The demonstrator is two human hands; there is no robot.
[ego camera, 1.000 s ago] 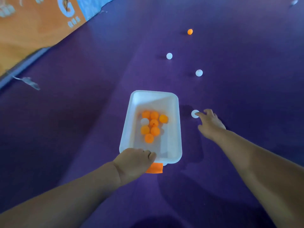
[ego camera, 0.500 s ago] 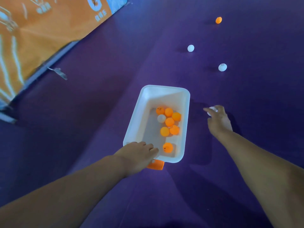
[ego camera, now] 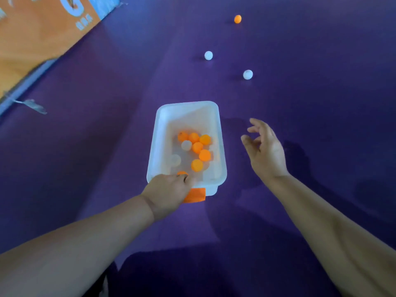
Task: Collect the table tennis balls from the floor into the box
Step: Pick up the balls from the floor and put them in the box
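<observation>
Holding the box by its near rim, left grip clamped on it, roughly nine balls inside. Right grip hangs spread and empty at its 3 o'clock. Left on the floor: near white ball, far white ball, orange ball, all 12-to-1 o'clock.

A grey scrap lies near the orange banner.

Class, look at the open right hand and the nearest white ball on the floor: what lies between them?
Nothing: in the head view, only bare purple floor separates the right hand from that white ball.
</observation>
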